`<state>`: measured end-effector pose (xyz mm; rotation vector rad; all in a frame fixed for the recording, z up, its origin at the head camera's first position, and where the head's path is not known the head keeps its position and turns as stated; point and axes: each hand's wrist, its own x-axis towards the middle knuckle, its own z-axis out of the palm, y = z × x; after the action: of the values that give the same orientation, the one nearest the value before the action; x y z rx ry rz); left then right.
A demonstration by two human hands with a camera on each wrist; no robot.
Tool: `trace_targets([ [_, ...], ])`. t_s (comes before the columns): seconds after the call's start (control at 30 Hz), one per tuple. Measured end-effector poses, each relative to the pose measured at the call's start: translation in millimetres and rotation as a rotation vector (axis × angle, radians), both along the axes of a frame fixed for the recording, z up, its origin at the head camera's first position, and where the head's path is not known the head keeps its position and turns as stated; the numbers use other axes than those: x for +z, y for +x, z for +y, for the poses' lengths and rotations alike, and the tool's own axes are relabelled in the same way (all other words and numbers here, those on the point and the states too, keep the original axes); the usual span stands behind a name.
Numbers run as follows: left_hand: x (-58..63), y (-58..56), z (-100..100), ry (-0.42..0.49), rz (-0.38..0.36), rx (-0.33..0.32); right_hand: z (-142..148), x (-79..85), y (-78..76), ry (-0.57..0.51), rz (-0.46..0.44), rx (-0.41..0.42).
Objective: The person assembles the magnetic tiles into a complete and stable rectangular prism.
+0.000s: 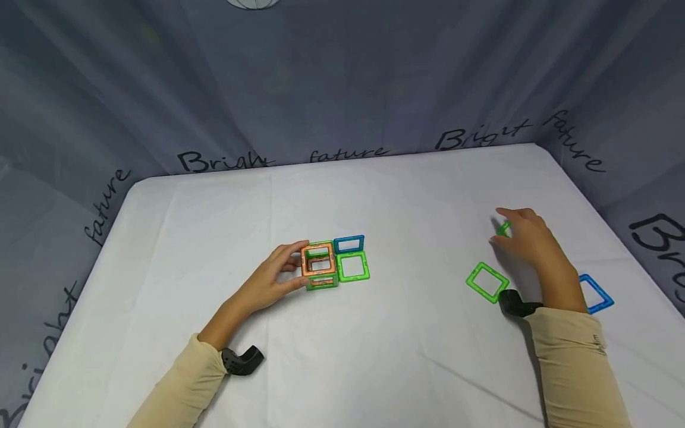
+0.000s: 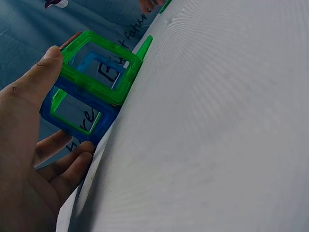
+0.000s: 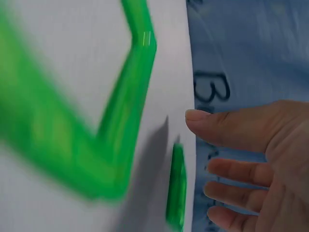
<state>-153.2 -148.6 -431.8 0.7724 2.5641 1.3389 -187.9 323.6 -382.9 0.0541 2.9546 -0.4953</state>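
Note:
On the left, my left hand (image 1: 262, 284) holds a small cube of magnetic tiles (image 1: 319, 245), thumb on the near side and fingers on the far side. Orange and green frames form it in the head view; a blue side (image 2: 79, 128) shows in the left wrist view. Joined at the cube's right are a green square tile (image 1: 354, 279) and a blue tile (image 1: 349, 238). My right hand (image 1: 527, 238) hovers over a green tile (image 1: 502, 230), thumb and fingers spread around it. The right wrist view shows that green tile (image 3: 176, 188) on the table, apart from the fingertips.
A loose green square tile (image 1: 480, 292) lies nearer than my right hand, beside the black wrist camera (image 1: 516, 304). A blue tile (image 1: 599, 289) is partly hidden by my right forearm. Grey curtains (image 1: 342, 89) with handwriting surround the white table (image 1: 214, 220).

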Motion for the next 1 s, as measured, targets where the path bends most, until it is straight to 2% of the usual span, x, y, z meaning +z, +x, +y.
trace_targets([
  [0.2,-0.3,0.6,-2,0.011,0.003,-0.005,20,-7.4,-2.5,-0.009,-0.042,-0.038],
  [0.47,1.1,0.1,1,0.019,-0.002,-0.013,34,-8.1,-4.1,-0.001,-0.14,-0.096],
  [1.0,1.8,0.1,0,0.014,0.025,-0.022,30,-8.2,-2.4,0.005,-0.096,-0.103],
])
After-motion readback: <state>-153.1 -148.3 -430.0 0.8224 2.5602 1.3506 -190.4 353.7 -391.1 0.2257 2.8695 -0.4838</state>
